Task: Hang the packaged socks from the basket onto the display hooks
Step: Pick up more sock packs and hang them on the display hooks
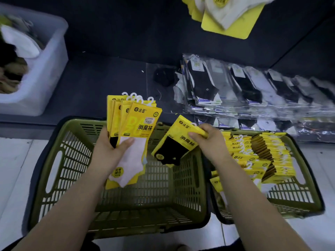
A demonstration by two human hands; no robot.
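My left hand [110, 147] grips a fanned stack of yellow sock packs [134, 124] with white plastic hooks at their tops, a white sock facing up. My right hand [208, 140] pinches the top of a single yellow pack with a black sock [174, 147], held tilted over the left olive basket [59, 160], whose inside shows only its grid floor. The right olive basket [297, 192] holds several more yellow sock packs [253, 156] in rows. Yellow packs with white socks [228, 13] hang from the display at the top of the view.
A translucent bin [47, 69] with loose socks stands at the far left on the dark low shelf [108, 75]. Clear-wrapped black and grey sock packs [235, 87] lie in a row along the shelf at right. Pale floor tiles lie under the baskets.
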